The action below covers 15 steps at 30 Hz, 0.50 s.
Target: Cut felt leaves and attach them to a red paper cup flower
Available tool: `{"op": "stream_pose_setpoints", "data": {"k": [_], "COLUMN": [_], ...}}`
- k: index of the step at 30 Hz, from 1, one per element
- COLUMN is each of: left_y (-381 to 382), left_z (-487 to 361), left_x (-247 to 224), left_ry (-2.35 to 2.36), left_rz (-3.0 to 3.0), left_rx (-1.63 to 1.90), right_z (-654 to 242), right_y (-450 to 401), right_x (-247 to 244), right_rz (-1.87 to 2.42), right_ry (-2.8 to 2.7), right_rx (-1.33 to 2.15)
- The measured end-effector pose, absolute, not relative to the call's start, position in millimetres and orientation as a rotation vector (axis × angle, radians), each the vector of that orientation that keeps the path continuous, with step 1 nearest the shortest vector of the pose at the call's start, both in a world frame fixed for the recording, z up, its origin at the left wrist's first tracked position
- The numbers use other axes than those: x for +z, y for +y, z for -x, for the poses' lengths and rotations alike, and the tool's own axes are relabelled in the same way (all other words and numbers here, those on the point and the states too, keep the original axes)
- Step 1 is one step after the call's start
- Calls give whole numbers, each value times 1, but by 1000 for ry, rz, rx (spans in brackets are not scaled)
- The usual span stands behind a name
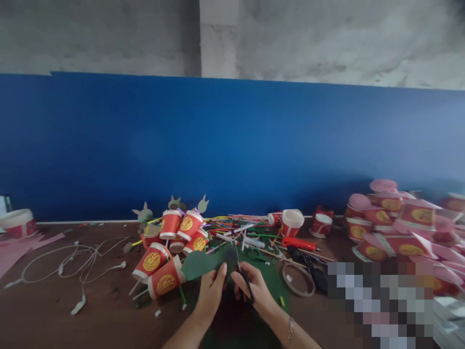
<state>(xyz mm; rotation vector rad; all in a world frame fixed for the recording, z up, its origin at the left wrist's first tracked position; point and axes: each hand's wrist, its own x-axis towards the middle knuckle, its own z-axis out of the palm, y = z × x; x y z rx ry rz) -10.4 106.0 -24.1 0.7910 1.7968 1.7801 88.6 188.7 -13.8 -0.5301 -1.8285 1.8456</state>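
Note:
My left hand [211, 293] pinches a piece of dark green paper [201, 264] whose rounded end reaches out to the left. In my right hand [254, 288] is a pair of black-handled scissors [247, 281], its blades up against the paper's right side. Both hands are close together over a larger dark green sheet [271, 286] on the brown table. Just left of the paper lies a heap of red paper cups [166, 281] with yellow emblems, some with straws and small rabbit-like paper heads [145, 213].
Coloured straws and sticks [232, 224] lie behind my hands. To the right are a red tool [300, 244], a tape ring [298, 279] and stacked pink-and-red cups [410, 249]. White earphones [78, 305] spread at left, below a blue partition [232, 145].

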Motion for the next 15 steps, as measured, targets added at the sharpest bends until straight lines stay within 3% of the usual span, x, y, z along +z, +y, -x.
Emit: {"op": "stream_pose_setpoints", "data": {"k": [15], "left_y": [108], "left_z": [14], "left_x": [-29], "left_ry": [1765], "left_rz": [-757], "left_rx": [1828], "right_z": [-90], "right_y": [192], "right_x": [-5], "right_rz": [593], "right_ry": [-1843], "right_rx": [1885]}}
